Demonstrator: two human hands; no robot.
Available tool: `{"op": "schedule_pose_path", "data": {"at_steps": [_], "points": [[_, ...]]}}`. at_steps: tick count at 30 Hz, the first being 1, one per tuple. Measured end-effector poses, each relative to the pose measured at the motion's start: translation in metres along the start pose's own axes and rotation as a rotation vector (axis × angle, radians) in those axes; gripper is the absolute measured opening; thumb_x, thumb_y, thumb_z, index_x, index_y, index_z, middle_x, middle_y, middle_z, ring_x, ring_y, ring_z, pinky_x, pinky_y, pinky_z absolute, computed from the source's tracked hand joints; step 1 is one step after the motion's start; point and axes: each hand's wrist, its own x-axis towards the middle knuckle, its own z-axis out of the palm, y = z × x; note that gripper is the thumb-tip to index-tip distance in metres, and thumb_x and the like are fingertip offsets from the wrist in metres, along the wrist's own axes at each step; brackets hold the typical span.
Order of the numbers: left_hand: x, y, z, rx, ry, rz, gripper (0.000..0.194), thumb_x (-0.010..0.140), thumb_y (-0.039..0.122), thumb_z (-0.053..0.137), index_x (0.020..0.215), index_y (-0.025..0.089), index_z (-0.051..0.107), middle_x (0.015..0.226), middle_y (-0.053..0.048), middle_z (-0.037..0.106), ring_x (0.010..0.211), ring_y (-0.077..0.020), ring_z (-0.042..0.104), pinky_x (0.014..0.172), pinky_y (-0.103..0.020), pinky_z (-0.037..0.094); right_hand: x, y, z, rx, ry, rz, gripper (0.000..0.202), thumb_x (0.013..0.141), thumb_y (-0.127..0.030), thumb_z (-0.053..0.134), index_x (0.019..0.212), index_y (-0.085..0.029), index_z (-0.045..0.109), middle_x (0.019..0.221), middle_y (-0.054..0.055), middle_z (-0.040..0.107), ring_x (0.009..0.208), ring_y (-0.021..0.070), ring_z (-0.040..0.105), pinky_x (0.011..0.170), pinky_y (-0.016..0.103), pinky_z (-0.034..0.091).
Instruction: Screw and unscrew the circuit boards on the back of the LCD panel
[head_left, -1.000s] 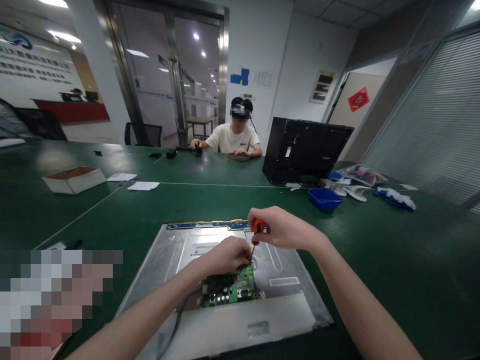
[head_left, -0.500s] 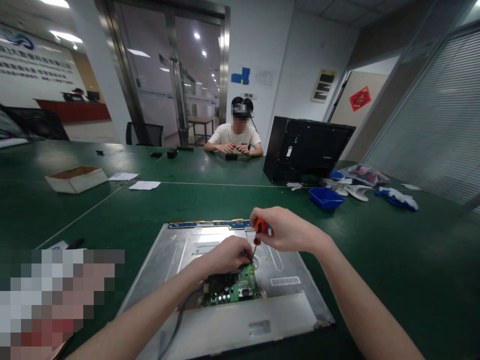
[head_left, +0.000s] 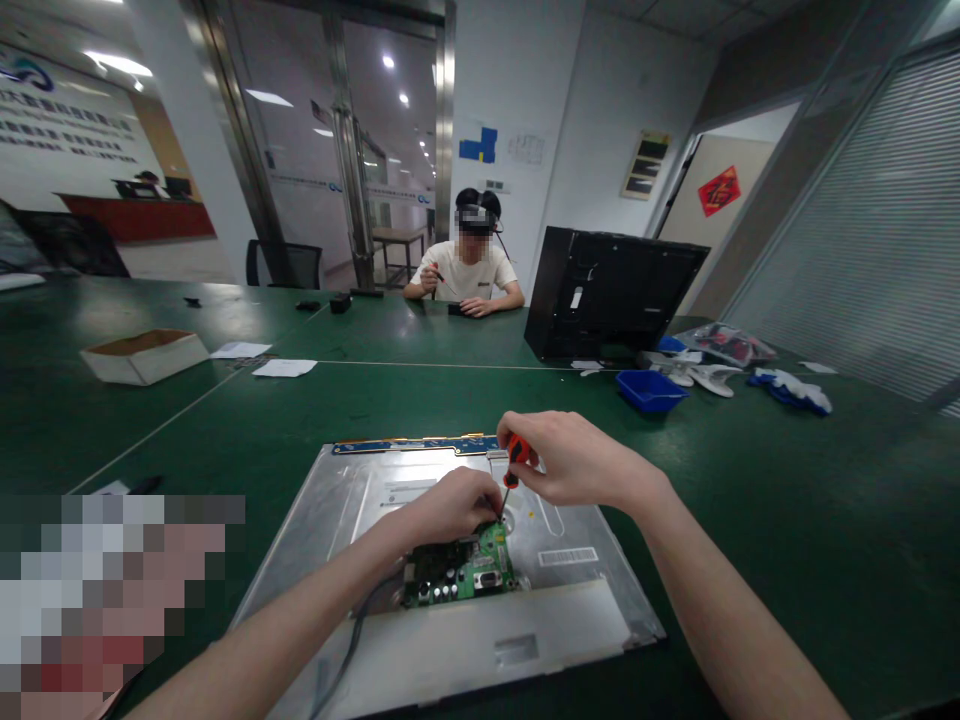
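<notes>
A silver metal display panel (head_left: 600, 530) lies on the green table, with a green circuit board (head_left: 491, 565) at its middle. My right hand (head_left: 559, 455) is closed round the red and black handle of a screwdriver (head_left: 517, 453), whose shaft points down to the board's upper right corner. My left hand (head_left: 461, 500) is closed beside the screwdriver's tip, over the board's upper edge; what its fingertips pinch, if anything, is too small to see. A blue strip board (head_left: 412, 447) runs along the panel's far edge.
A blue tray (head_left: 651, 391), white-and-blue gloves (head_left: 790, 390) and a black monitor housing (head_left: 619, 295) are at the back right. An open box (head_left: 144, 358) and papers (head_left: 285, 368) lie at the left. Across the table sits a person (head_left: 469, 265); a blurred patch covers the lower left.
The person across the table has raised one hand with a tool and rests the other on the table. The view has shifted slightly; my hands stay at the board.
</notes>
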Motion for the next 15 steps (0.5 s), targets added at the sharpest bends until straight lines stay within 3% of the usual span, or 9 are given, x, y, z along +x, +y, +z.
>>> {"op": "schedule_pose_path", "data": {"at_steps": [5,9,15], "points": [[0.0003,0.0015,-0.0005,0.013,0.0,-0.009,0.017,0.073,0.005,0.058,0.078,0.016,0.07,0.078,-0.002,0.07,0.074,-0.0164,0.062,0.066,-0.021,0.04,0.0044,0.0002,0.0049,-0.104,0.018,0.029,0.012,0.083,-0.029,0.058,0.093,-0.023,0.055,0.08,0.0,0.066,0.071,0.0142,0.057,0.057,0.025,0.026],[-0.0002,0.0027,-0.0014,0.025,0.002,-0.009,0.017,0.073,0.005,0.057,0.079,0.015,0.07,0.08,-0.003,0.07,0.074,-0.0164,0.062,0.065,-0.021,0.04,0.0031,0.0004,0.0042,-0.151,0.021,0.037,0.018,0.084,-0.039,0.059,0.087,-0.022,0.055,0.078,0.001,0.066,0.07,0.0157,0.058,0.056,0.026,0.024],[0.0008,0.0022,-0.0006,0.004,0.01,-0.004,0.019,0.071,0.005,0.057,0.078,0.016,0.071,0.077,-0.001,0.07,0.073,-0.0163,0.062,0.067,-0.022,0.04,-0.0026,-0.0014,-0.0014,-0.018,-0.005,-0.027,0.018,0.079,-0.02,0.057,0.097,-0.022,0.054,0.089,0.0,0.066,0.078,0.015,0.059,0.059,0.026,0.029]]}}
